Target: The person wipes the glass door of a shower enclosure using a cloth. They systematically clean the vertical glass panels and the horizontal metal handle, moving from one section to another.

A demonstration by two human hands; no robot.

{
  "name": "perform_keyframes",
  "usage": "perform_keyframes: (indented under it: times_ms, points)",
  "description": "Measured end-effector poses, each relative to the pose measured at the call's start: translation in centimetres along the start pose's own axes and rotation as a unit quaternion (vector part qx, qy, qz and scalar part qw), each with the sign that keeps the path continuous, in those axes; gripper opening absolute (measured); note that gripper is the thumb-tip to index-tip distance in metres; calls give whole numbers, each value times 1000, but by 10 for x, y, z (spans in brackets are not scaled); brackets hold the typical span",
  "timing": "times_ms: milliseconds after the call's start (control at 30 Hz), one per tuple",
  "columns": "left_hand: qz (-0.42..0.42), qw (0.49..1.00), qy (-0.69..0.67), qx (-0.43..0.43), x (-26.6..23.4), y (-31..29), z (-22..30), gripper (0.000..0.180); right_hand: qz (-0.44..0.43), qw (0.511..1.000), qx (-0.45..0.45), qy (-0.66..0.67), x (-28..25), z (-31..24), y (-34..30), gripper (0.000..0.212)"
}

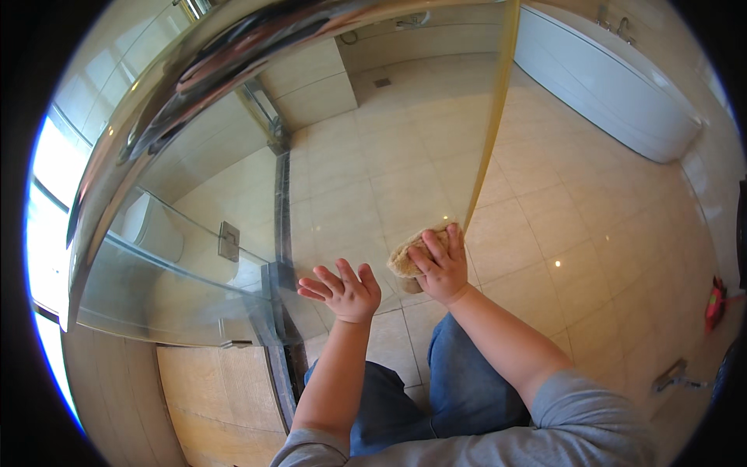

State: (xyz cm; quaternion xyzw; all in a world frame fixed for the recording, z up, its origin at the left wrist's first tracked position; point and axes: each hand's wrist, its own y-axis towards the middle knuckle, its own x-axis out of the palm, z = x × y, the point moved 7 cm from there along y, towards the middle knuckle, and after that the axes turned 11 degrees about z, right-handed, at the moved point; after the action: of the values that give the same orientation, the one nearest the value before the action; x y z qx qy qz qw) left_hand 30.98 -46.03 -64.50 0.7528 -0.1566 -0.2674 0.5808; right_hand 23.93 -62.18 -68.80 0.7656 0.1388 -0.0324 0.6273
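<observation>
Cloth in right hand at glass panel; tub contents not visible

The right hand grips a tan, fluffy cloth, fingers bent over its upper face. The cloth is located at the glass panel, close beside the lower part of its yellowish edge; firm contact with the glass cannot be confirmed. The left hand holds nothing; its fingers are spread, near the panel and left of the cloth. Whether it touches the glass cannot be told.

Containers: a white bathtub stands at upper right, with a metal tap at its far rim. Its interior is mostly out of sight, so contents cannot be determined. A white fixture, apparently a toilet, is seen through glass at left. A drain is set in the tiled floor.
</observation>
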Motion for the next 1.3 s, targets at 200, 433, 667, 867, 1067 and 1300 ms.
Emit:
perform_keyframes:
  times_ms: [200, 433, 667, 867, 1067, 1300]
  points:
    - [1, 1000, 2, 5, 1, -2, 2, 64, 114, 991, 66, 23, -27, 13, 67, 64]
    - [2, 999, -21, -27, 9, 12, 11, 64, 47, 986, 159, 33, 6, 13, -2, 72]
    - [-55, 991, -66, -104, -3, -10, -2, 62, -9, 982, 182, 40, 24, -12, -32, 60]
    - [-387, 882, -209, -170, -28, -99, 34, 64, -46, 974, 220, 26, 15, -9, -49, 45]
    - [-850, 410, -321, -76, -108, -274, 106, 39, -292, 863, 411, 37, -9, -36, -55, 47]
    - [-687, 457, -287, -487, -225, -138, 32, 41, -381, 800, 458, 79, -118, -110, -5, 49]
